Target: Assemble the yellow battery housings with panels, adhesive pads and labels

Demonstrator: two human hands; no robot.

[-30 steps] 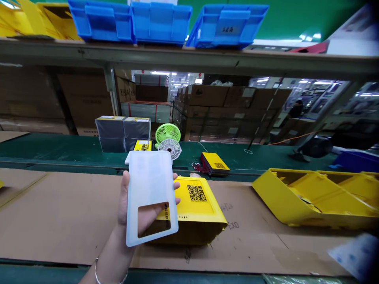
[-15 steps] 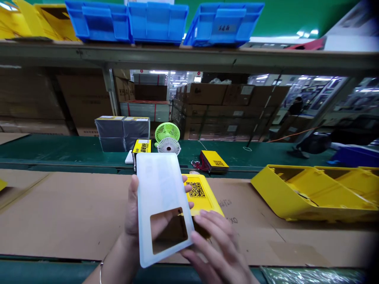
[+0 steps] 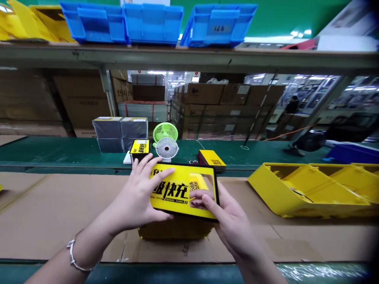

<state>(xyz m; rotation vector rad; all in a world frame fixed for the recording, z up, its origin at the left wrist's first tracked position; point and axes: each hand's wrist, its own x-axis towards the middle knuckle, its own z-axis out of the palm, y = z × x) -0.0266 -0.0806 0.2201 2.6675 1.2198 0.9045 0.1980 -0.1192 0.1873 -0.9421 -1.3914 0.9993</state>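
A flat yellow panel [image 3: 170, 197] with a black rim, black lettering and a rectangular window at its right is held level between my hands. My left hand [image 3: 134, 197] grips its left end, fingers over the top face and thumb at the lower edge. At the right end my right hand [image 3: 232, 221] has its thumb on the face and a finger visible through the window. Under the panel stands a yellow bin [image 3: 174, 228], partly hidden. A QR code shows through the window.
Yellow bins [image 3: 319, 197] lie at the right on the cardboard [image 3: 71, 213]. Behind are wrapped grey boxes [image 3: 109, 130], a green fan [image 3: 165, 132], a white fan [image 3: 167, 148] and a yellow stack [image 3: 212, 157]. Blue bins [image 3: 152, 23] line the shelf above. A person [image 3: 292, 104] is far back.
The panel has turned from its pale white side, upright, to its yellow printed side, lying sideways. My left hand has come over its left end, and my right hand has closed on the right end.
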